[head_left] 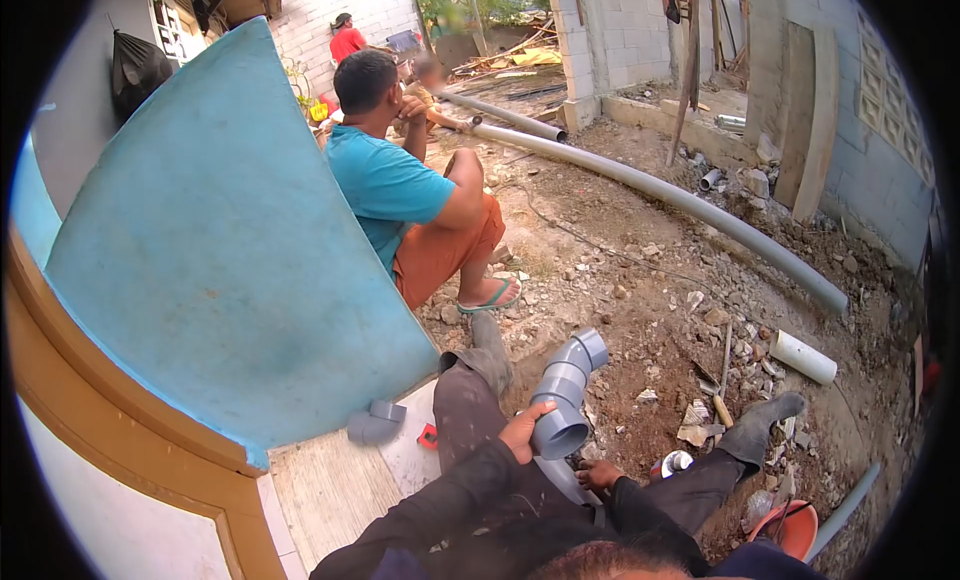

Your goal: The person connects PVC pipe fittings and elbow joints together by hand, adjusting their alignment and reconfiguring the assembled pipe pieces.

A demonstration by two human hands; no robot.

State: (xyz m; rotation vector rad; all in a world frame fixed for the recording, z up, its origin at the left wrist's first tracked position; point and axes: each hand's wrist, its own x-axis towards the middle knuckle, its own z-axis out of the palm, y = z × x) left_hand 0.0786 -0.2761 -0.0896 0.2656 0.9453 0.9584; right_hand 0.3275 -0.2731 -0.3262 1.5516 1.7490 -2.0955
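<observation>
The grey plastic pipe fitting [565,388], a bent run of short, wide, collared sections, was held tilted in front of the seated person, to the right of the lower right corner of the turquoise-blue painted wall [230,250]. From the left, a loose grey plastic elbow [372,428] lay on the floor just below that wall's bottom edge, with a small red-and-black object [428,437] near it, close to the wall's corner. The person's left hand [522,435], the one nearer the wall, grasped the fitting by its wall-facing flank, close to the lower mouth. The fitting thus lay to the right of that grip and forward from it. Its long axis, slightly bent, slanted from the open round mouth near the person to a collar farther off, leaning away from the wall.

A pale grey, smooth, pipe-like piece [558,477] showed beneath that mouth. The right hand [600,475], farther from the wall, was beside it with fingers bent, apart from the fitting; whether it gripped anything could not be told. Farthest from the wall, a short white plastic pipe [803,357] lay on the rubble.
</observation>
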